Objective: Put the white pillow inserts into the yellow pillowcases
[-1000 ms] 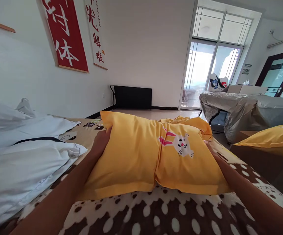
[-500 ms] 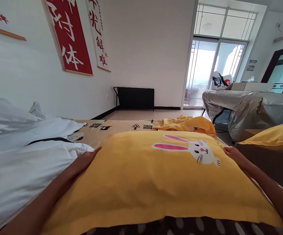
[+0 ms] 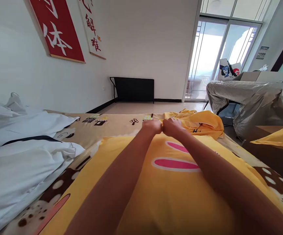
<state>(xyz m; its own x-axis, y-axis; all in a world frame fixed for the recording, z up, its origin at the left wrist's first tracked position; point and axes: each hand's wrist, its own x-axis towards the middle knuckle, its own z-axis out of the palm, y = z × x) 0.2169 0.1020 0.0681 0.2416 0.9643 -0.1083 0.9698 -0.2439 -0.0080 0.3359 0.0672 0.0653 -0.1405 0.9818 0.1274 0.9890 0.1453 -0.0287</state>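
A yellow pillow [image 3: 136, 182] with a white rabbit print lies flat in front of me, its pink-lined ears showing between my forearms. My left hand [image 3: 152, 126] and my right hand [image 3: 172, 126] are side by side at the middle of its far edge, almost touching. Both are closed, knuckles up, and appear to pinch that edge, though the fingertips are hidden. My right forearm covers most of the rabbit's face. Just beyond my right hand lies a crumpled yellow cloth [image 3: 205, 120] with dark lettering.
Beneath the pillow spreads a beige and brown patterned blanket [image 3: 117, 122]. White fabric [image 3: 33, 163] with a black strip is heaped at left. At right are a brown box [image 3: 274, 153] with yellow cloth on it and a plastic-covered table [image 3: 249, 94]. A black folded panel [image 3: 134, 88] leans against the far wall.
My hands have left the pillow's two sides and come together at its far edge. The pillow now lies lower and flatter, and the view has tilted down slightly.
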